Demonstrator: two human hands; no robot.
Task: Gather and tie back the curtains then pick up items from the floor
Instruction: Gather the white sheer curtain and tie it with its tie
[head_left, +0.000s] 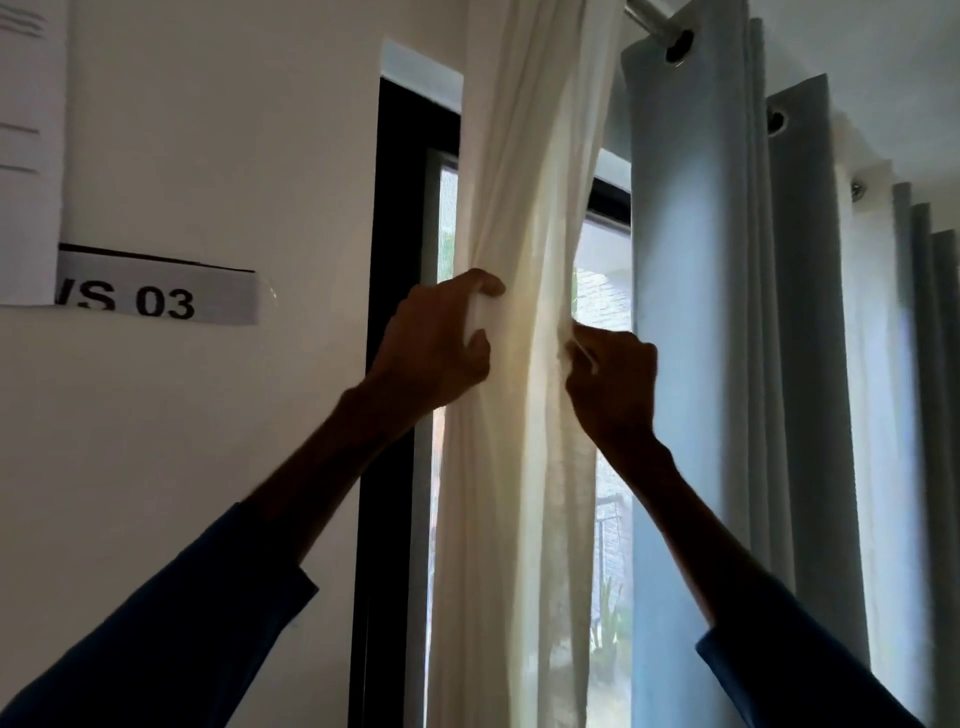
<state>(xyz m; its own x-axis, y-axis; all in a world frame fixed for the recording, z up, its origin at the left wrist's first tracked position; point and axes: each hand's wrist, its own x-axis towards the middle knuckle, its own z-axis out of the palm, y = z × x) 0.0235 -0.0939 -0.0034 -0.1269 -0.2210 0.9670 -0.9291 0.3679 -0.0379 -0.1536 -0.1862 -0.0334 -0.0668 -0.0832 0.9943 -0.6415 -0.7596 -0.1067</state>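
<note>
At centre frame the left hand and right hand both pinch the cream curtain into a bundle, the gathering step; tying it back likely comes next.

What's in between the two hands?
In the head view, the bunched cream curtain fills the gap between the left hand and the right hand; both pinch its edges.
</note>
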